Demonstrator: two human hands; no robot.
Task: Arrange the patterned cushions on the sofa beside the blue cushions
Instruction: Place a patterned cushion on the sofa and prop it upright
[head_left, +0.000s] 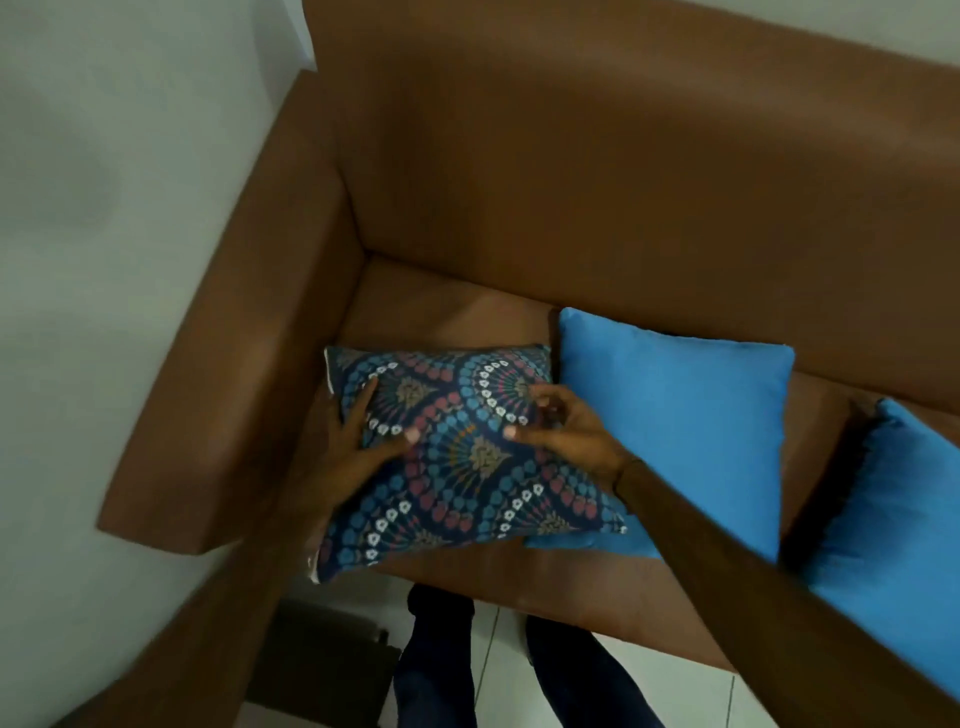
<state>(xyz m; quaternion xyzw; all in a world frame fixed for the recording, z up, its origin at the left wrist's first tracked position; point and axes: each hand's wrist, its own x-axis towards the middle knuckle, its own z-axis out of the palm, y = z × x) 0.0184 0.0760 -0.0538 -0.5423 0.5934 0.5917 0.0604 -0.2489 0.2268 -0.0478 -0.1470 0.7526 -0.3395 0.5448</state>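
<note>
A patterned cushion (457, 457) lies on the brown sofa (571, 182) seat, near the left armrest. The left hand (353, 447) lies spread flat on it; the right hand (566, 431) hovers with curled fingers (519, 430). Its right edge overlaps a blue cushion (685, 431); a second blue cushion (904, 530) lies further right.

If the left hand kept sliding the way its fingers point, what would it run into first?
The left hand lies on the patterned cushion, fingers pointing up and right across it. Going on, it would likely cross the cushion's top and meet the right hand; beyond lies the blue cushion. Depth is uncertain.
</note>
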